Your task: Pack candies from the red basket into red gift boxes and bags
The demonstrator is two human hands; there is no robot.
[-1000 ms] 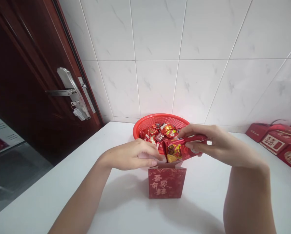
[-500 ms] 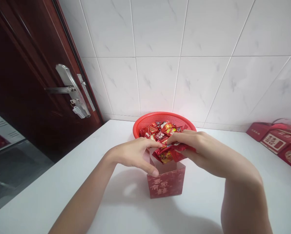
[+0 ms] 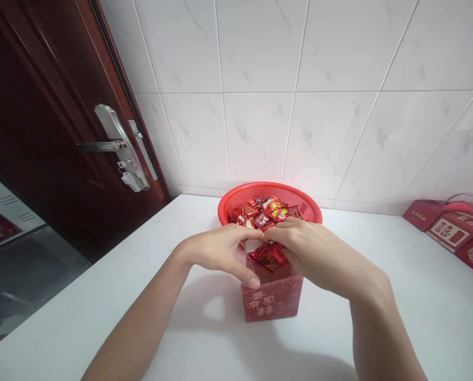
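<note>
A red paper candy box [image 3: 272, 302] with pale lettering stands upright on the white table, its top open. My left hand [image 3: 223, 251] grips the box's left side near the rim, thumb at the front and fingers toward the back. Over the opening, my right hand [image 3: 314, 251] is closed around several wrapped candies [image 3: 271, 258], which hang at mouth level in red shiny wrappers. The right fingertips are partly hidden behind these candies. Just behind both hands sits a red plastic basket [image 3: 270, 186] holding more wrapped candies [image 3: 264, 214].
Several red boxes with pale printing [image 3: 453, 227] stand at the table's right end. White tiled wall [image 3: 260, 132] rises behind the table [image 3: 205, 349]. To the left is a dark red door [image 3: 73, 174] with a metal handle [image 3: 101, 146] and hanging keys.
My right hand has come down and slightly left, lowering the candies into the mouth of the box. My left hand keeps its place on the box.
</note>
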